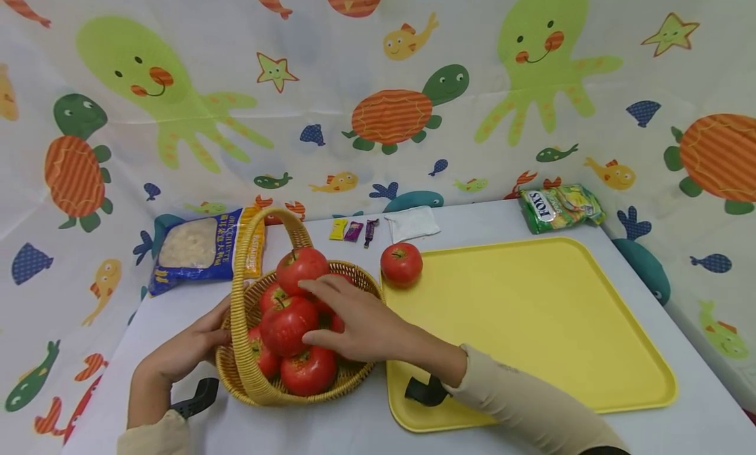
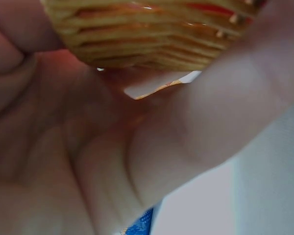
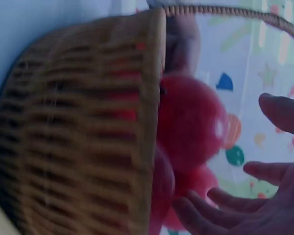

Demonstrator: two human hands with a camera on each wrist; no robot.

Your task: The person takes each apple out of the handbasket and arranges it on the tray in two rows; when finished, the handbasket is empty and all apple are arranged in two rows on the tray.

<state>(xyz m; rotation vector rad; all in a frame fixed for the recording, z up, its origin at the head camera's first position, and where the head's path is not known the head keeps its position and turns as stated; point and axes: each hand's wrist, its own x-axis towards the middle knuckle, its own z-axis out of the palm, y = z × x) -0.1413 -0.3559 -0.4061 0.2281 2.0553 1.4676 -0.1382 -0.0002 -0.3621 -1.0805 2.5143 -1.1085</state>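
Right sleeve (image 1: 531, 402) lying across tray (image 1: 543, 310); right hand (image 1: 363, 324) hanging over basket (image 1: 260, 389)

Progress: Several apples (image 1: 289, 327) are sitting piled in the basket, the topmost standing above its rim. One lone apple (image 1: 401, 264) is resting at the far left corner of the tray. On that evidence, apples appear to be passing between basket and tray, and the work is standing part-way. Direction of transfer is not showing. If the tray is receiving, nearly all are waiting; if the basket is receiving, only the lone apple is visibly outstanding.

Grip: The left hand (image 1: 191, 350) is grasping the basket's left side. The right hand is holding nothing that shows; its fingers are hanging parted, unclenched, beside the upper apples. Whether a fingertip is touching one, I cannot tell.

Views: Only the head view is showing the lone apple, the sweets (image 1: 354, 232), the white packet (image 1: 411, 224) and the green bag (image 1: 561, 207). It is also showing the blue bag (image 1: 201, 245) behind the basket. The left wrist view is showing woven basket wall held between finger and thumb, a detail that the head view is hiding. The right wrist view, running sideways, is showing the basket's outer wall, red fruit gleaming through its gaps, and gaps between the right fingers.
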